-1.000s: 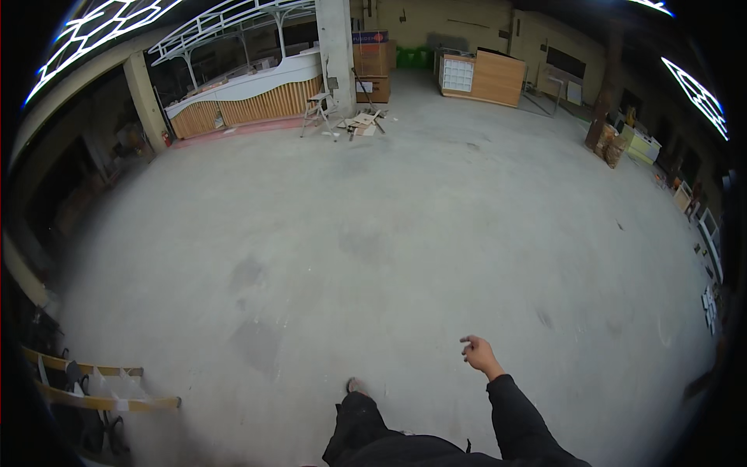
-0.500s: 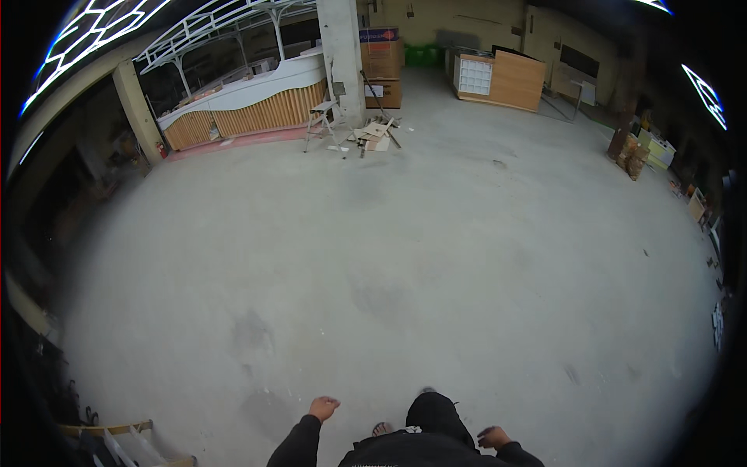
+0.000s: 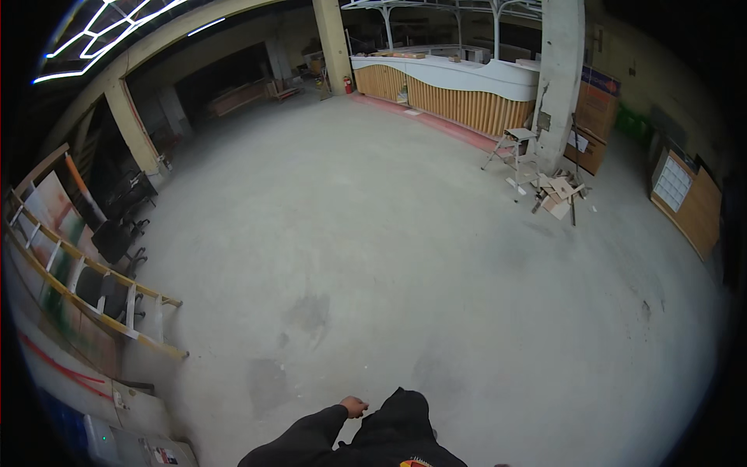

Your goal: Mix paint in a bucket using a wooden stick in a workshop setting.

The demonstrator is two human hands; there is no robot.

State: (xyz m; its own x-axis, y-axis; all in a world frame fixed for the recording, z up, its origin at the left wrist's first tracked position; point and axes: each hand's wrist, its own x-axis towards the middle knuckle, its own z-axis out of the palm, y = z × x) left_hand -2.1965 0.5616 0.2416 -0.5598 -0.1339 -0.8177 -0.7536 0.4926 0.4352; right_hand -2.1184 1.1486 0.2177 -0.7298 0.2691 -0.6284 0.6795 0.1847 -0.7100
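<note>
View has swung left, exposing more of the yellow-railed, pale-runged ladder [image 3: 101, 315] at nine o'clock; bare left hand [image 3: 355, 406], six o'clock, loosely curled, apparently handling nothing; right hand [image 3: 502, 465], five o'clock, finger state indeterminable.

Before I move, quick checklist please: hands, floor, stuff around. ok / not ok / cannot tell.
1. Left hand empty: ok, nothing visible in it.
2. Right hand empty: cannot tell, not clearly in view.
3. Yellow ladder apart from that left hand: ok, off to the left.
4. Step stool upright: ok.
5. Scrap boards stacked neatly: not ok, scattered near the pillar.
6. Dark floor patch dry: cannot tell.
</note>
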